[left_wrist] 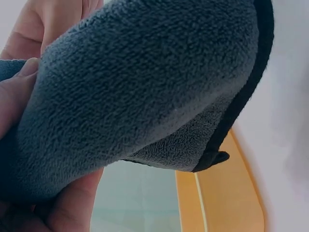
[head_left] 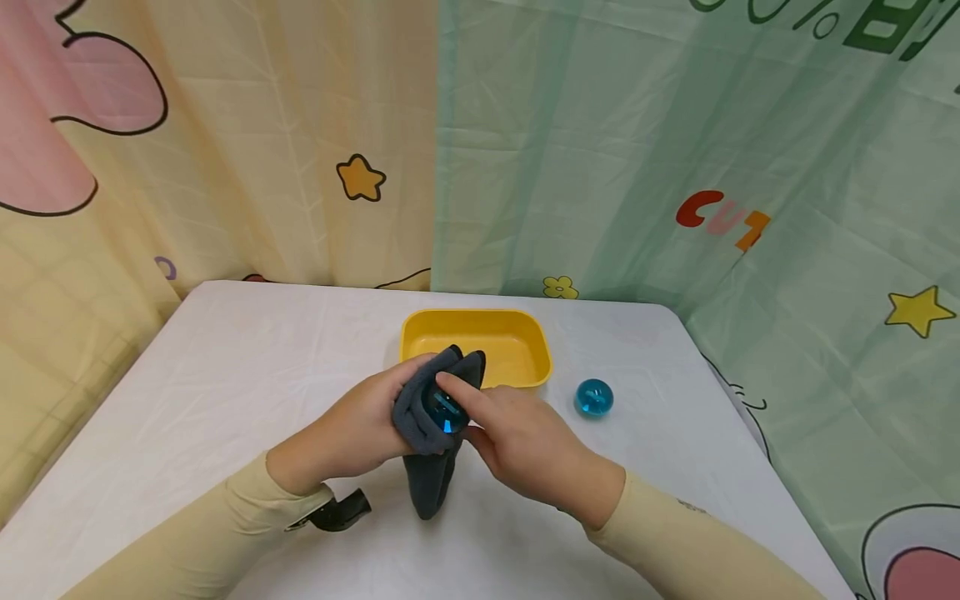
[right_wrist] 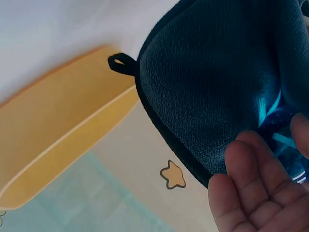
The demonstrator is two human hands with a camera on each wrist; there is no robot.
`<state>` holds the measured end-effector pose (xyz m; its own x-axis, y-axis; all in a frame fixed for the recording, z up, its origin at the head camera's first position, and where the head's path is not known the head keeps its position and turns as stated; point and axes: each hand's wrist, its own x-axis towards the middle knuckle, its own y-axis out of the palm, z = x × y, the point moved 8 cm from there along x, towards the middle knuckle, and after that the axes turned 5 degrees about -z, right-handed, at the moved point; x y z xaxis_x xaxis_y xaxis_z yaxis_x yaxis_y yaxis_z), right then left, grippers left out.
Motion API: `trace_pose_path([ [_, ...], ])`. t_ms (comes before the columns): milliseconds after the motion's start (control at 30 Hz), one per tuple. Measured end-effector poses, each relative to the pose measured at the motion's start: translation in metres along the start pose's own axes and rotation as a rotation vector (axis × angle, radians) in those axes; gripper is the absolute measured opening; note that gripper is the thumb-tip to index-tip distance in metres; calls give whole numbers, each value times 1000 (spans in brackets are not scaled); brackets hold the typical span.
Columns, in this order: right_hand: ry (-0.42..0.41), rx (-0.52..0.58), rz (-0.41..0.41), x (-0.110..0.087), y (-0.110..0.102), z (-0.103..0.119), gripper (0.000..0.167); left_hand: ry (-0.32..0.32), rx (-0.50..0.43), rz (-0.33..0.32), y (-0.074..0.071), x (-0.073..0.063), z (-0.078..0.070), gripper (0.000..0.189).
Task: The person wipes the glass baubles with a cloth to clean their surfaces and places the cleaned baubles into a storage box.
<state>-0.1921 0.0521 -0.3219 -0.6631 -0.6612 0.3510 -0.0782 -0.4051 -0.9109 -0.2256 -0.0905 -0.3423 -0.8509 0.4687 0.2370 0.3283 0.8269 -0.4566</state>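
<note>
My left hand grips a dark grey towelling cloth with a black edge, bunched around a clear blue ball. The thumb and fingers of my right hand pinch that ball from the right. In the right wrist view, the ball shows between thumb and fingers, partly covered by the cloth, which has a small hanging loop. Folds of the cloth fill most of the left wrist view, hiding the ball there. A second blue ball lies on the table to the right.
Just beyond the hands, a yellow rectangular tray stands on the white-covered table. Patterned curtains hang behind the table and along its sides. A black strap end sticks out from the left wrist.
</note>
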Motion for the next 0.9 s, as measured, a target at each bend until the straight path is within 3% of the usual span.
trace_pose_path([
  [100, 28, 31, 11, 1, 1, -3, 71, 4, -5, 11, 1, 0, -1, 69],
  [300, 309, 508, 100, -1, 14, -21, 66, 31, -9, 10, 3, 1, -5, 74],
  [367, 356, 555, 90, -2, 15, -23, 65, 32, -15, 15, 4, 1, -4, 75],
  [500, 333, 396, 55, -3, 12, -21, 66, 26, 3, 17, 4, 1, -2, 75],
  [767, 118, 107, 52, 0, 8, -8, 77, 16, 3, -8, 0, 0, 2, 80],
  [900, 47, 10, 4, 1, 1, -6, 76, 10, 0, -1, 0, -1, 1, 80],
])
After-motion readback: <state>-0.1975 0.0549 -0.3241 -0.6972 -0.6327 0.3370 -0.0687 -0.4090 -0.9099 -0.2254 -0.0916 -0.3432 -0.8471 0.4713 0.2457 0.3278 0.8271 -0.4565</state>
